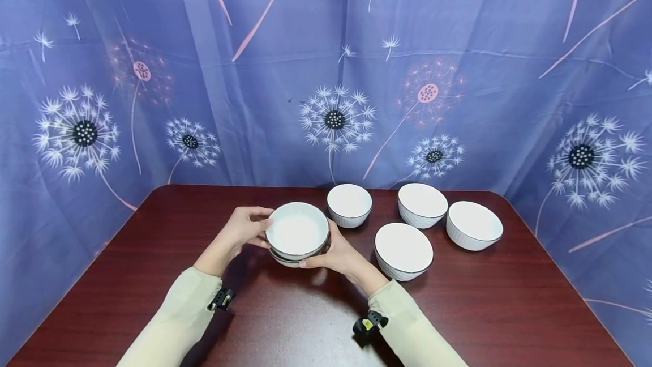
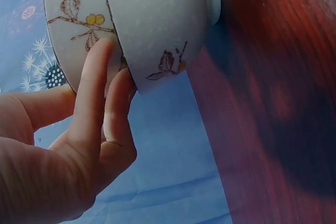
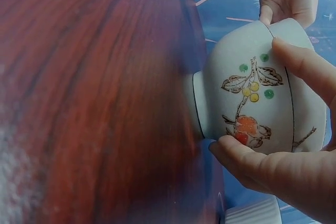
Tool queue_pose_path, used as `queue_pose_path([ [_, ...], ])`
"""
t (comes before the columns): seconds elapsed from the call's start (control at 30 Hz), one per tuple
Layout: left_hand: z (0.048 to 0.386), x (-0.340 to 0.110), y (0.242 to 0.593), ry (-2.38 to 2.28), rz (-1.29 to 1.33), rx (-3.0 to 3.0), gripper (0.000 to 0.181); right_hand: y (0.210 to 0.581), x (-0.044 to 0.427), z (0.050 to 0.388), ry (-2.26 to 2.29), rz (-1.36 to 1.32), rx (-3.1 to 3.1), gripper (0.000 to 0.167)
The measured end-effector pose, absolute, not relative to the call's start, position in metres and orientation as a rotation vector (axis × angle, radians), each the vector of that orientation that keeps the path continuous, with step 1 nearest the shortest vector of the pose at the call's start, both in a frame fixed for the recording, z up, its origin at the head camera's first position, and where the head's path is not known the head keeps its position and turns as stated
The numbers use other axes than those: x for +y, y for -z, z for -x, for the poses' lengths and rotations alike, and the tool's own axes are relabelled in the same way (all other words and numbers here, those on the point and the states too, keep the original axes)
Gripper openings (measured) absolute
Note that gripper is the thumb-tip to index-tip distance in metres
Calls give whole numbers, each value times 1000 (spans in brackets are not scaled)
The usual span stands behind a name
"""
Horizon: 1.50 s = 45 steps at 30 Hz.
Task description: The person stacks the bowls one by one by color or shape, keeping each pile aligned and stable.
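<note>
Left grip (image 1: 247,230), right grip (image 1: 338,251), both holding stacked bowls (image 1: 297,230), painted green dots (image 3: 269,94) only in right wrist view

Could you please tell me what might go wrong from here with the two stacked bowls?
The upper bowl might slip or knock against the lower bowl and chip a rim, since it is nested in it with much of its wall above that rim.
The left hand has fingertips at the lower bowl's rim, so they could get pinched between the two.
The right hand is close to the white bowl behind and may bump it.
</note>
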<state>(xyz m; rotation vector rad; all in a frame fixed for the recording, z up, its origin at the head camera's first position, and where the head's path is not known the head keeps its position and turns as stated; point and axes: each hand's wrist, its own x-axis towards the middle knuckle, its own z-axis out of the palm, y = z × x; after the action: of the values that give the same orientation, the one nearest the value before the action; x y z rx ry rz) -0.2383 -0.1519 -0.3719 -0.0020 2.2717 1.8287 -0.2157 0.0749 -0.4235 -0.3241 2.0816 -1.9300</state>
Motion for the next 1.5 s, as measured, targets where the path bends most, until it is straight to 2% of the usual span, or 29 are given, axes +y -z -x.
queue_pose_path([
  [1.5,231,-148,375,-1725,12,2445,35,417,73,210,1888,379,2195,111],
])
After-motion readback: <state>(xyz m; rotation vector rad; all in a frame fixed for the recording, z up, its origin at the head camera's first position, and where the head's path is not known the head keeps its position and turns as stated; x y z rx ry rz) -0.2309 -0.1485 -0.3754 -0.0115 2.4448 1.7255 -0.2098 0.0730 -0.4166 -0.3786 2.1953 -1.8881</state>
